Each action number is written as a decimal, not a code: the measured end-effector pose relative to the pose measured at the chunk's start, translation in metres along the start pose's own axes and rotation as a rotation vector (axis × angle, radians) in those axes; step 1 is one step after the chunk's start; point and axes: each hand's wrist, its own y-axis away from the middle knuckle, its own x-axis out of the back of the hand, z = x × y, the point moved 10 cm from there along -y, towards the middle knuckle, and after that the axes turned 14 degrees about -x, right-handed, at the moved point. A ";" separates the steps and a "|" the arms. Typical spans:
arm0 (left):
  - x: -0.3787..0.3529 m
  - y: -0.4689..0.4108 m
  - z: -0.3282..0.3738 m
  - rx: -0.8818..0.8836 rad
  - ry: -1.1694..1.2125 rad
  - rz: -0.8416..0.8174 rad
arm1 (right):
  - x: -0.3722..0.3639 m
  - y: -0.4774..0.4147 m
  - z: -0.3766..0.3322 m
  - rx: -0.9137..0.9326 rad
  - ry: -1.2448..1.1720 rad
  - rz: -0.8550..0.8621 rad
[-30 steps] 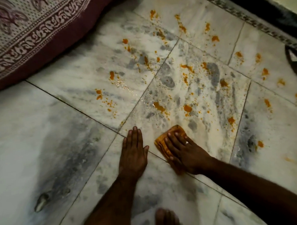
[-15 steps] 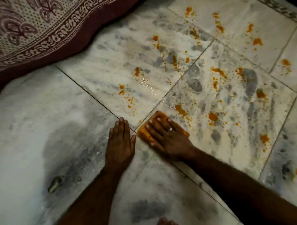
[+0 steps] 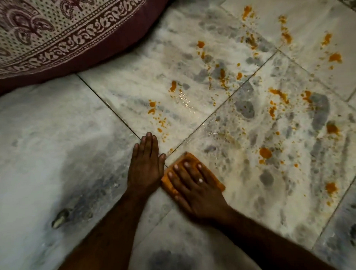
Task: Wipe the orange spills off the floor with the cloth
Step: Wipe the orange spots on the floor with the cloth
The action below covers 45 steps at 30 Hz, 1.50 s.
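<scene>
Cloth (image 3: 189,157) drawn left, beside left hand (image 3: 145,166), pressed under right hand (image 3: 195,186); both grips released; far spills (image 3: 265,153) judged unwiped.

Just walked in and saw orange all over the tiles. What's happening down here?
A person is wiping the marble floor. The right hand presses an orange cloth flat on it, and the left hand rests flat beside the cloth. Many orange spills dot the floor beyond the cloth, so most cleaning remains.
</scene>
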 end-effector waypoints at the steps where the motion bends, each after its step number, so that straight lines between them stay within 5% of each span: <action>1: 0.003 -0.002 -0.004 0.032 -0.011 0.015 | 0.001 -0.020 0.004 0.015 0.005 -0.003; 6: 0.009 -0.014 -0.027 0.093 -0.020 -0.007 | 0.006 -0.086 0.063 -0.170 0.048 -0.109; 12: 0.009 -0.010 -0.032 0.113 0.052 -0.028 | 0.011 -0.023 0.110 -0.569 -0.036 0.006; 19: 0.017 -0.022 -0.056 0.171 0.071 -0.003 | 0.007 -0.060 0.014 0.023 -0.018 0.032; 24: 0.011 -0.037 -0.063 0.140 0.026 0.016 | 0.013 -0.156 0.059 -0.143 0.047 -0.060; 29: 0.016 -0.061 -0.070 0.142 0.028 0.049 | 0.020 -0.098 0.101 -0.449 0.002 0.046; 33: 0.025 -0.078 -0.079 0.142 0.019 0.083 | 0.011 -0.061 0.040 -0.270 0.008 0.091; 38: 0.026 -0.084 -0.089 0.152 0.019 0.114 | 0.010 -0.132 -0.008 0.082 -0.034 0.077; 45: 0.032 -0.101 -0.112 0.100 -0.032 0.085 | 0.015 -0.201 0.061 -0.211 0.023 0.005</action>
